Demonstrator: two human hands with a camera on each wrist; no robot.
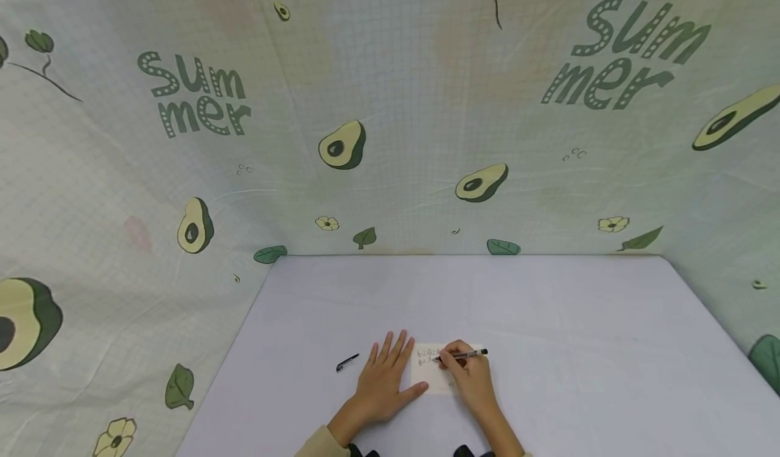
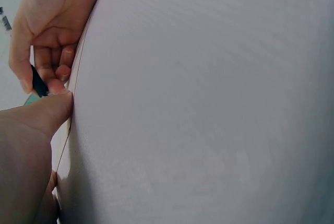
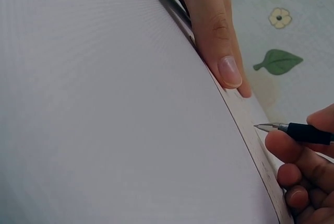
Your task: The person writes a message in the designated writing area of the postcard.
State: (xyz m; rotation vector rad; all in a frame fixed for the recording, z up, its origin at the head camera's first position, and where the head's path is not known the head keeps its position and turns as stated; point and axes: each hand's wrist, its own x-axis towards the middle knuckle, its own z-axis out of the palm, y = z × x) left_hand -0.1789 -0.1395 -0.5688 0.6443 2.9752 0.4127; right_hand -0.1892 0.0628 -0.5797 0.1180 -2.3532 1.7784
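Observation:
A small sheet of cream paper lies on the table in the head view, with two lines of handwriting near its top. My right hand pinches a black pen over it, the tip at the second line. In the right wrist view the pen's pointed tip is at the paper surface. My left hand lies flat with fingers spread, its thumb resting on the paper's left edge. Left of that hand lies a black pen cap.
The table has a pale lilac-white cover. Behind and beside it hangs a curtain printed with avocados, leaves and lettering. Two dark objects poke in at the bottom edge between the forearms.

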